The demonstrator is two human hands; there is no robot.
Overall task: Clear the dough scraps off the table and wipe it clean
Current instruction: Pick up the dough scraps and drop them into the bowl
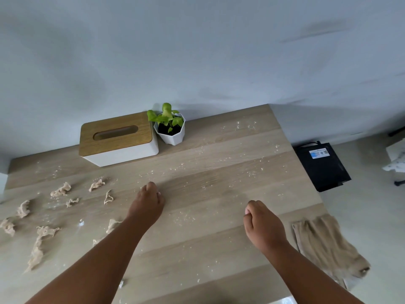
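Note:
Several torn beige dough scraps (60,190) lie across the left part of the wooden table (219,172), the longest scrap (38,246) near the front left. Fine flour crumbs (186,218) dust the middle and far right. A beige cloth (324,244) hangs over the table's right edge. My left hand (149,200) is over the table's middle, just right of the scraps, fingers loosely curled downward with nothing seen in them. My right hand (260,224) hovers left of the cloth, loosely curled and holding nothing.
A white tissue box with a wooden lid (118,139) and a small potted plant (169,128) stand at the back by the wall. A black box (322,165) lies on the floor past the table's right edge.

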